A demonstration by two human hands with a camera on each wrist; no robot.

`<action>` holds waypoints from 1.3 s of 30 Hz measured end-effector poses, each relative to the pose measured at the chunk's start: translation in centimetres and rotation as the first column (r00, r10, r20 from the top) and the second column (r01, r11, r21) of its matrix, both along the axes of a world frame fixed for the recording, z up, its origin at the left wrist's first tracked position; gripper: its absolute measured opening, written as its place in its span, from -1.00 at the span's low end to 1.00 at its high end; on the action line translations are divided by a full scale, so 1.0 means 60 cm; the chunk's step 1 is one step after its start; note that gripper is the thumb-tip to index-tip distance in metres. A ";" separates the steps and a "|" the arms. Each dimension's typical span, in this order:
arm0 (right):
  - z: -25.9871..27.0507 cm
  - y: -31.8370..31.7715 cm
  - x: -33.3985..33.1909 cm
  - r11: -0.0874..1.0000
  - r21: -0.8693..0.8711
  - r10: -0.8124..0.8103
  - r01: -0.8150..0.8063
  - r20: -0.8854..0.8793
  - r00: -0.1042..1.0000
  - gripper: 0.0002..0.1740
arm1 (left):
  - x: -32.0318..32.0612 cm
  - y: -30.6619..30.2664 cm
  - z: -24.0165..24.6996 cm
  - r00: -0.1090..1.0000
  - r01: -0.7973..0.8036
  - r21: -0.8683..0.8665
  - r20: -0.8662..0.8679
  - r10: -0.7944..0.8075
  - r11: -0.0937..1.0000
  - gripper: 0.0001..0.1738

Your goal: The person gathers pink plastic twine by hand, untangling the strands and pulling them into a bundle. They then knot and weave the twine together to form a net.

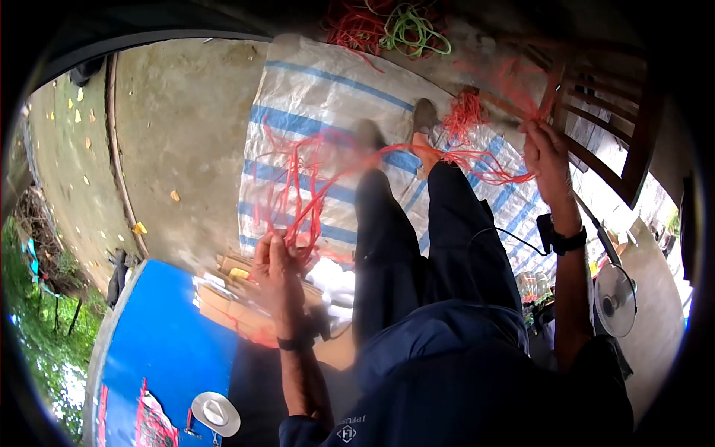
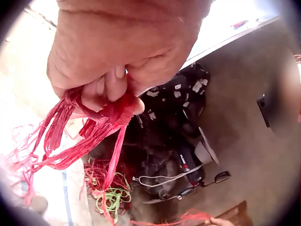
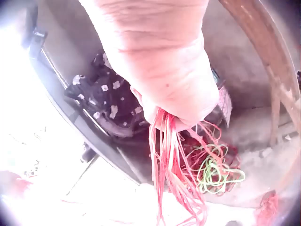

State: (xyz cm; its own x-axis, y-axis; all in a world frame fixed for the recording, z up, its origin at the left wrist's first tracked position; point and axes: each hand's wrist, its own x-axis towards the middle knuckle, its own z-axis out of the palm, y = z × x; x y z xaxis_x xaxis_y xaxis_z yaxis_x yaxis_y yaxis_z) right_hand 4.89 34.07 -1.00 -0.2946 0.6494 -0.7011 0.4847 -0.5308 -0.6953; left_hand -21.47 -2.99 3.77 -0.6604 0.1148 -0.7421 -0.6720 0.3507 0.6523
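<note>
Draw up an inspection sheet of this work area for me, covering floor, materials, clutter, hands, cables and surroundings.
Surface: blue-striped woven sheet, wrinkled, spread on the ground.
Job's things: loose red strands, stretched between the hands and hanging from both.
Clutter: red-and-green strand heap beyond the sheet; red bundle near one foot; cardboard by the blue surface, which bears a brimmed hat.
Hands: left hand pinches strands; right hand grips strands.
Cables: thin black cable near the right wrist; its far end cannot be traced.
Surroundings: slatted wooden furniture and apparently a fan to the right.
</note>
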 end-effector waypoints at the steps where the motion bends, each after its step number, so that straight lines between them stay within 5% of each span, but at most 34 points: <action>1: 0.000 -0.017 0.001 0.999 -0.039 0.008 -0.009 -0.024 1.000 -0.72 | 0.006 0.018 -0.002 1.000 -0.027 0.046 0.016 0.026 0.999 -0.83; 6: 0.026 -0.137 -0.063 0.965 -0.254 0.054 -0.072 -0.077 0.996 -0.84 | 0.037 0.059 -0.019 0.995 0.080 0.152 0.043 -0.088 0.985 -0.83; 8: 0.041 -0.185 -0.095 0.959 -0.173 0.197 -0.225 -0.165 0.966 -0.86 | 0.051 0.079 -0.026 0.989 0.112 0.204 0.075 -0.129 0.973 -0.83; 13: 0.023 -0.291 -0.136 0.975 -0.113 0.156 -0.193 -0.273 0.949 -0.76 | 0.087 0.123 -0.027 0.959 0.230 0.302 0.088 -0.267 0.925 -0.81; 15: 0.036 -0.293 -0.147 0.909 -0.392 0.002 -0.142 -0.337 0.942 -0.69 | 0.098 0.135 -0.021 0.932 0.330 0.281 0.054 -0.359 0.901 -0.81; 20: 0.020 -0.302 -0.116 0.954 -0.298 -0.056 -0.034 -0.290 0.955 -0.70 | 0.144 0.151 -0.039 0.820 0.572 0.204 -0.124 -0.558 0.795 -0.80; 26: 0.004 -0.290 0.000 0.827 -0.524 -0.421 0.203 -0.339 0.842 -0.86 | 0.206 0.152 -0.045 0.825 0.561 0.136 -0.177 -0.537 0.817 -0.82; 30: 0.013 -0.277 0.126 0.776 -0.485 -0.563 0.404 -0.243 0.790 -0.91 | 0.229 0.165 -0.007 0.866 0.499 0.138 -0.037 -0.499 0.856 -0.79; 39: 0.019 -0.275 0.449 0.682 -0.140 -0.730 0.717 -0.077 0.679 -0.89 | 0.251 0.133 -0.028 0.848 0.529 0.169 -0.072 -0.525 0.831 -0.81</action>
State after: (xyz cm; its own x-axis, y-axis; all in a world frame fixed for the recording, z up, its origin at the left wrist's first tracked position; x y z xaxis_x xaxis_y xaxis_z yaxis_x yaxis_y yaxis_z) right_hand 31.80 17.55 0.14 0.1571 0.6300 -0.7605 -0.1593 -0.7439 -0.6491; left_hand -6.40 4.99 2.12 -0.4778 0.5771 -0.6623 -0.4029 0.5260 0.7490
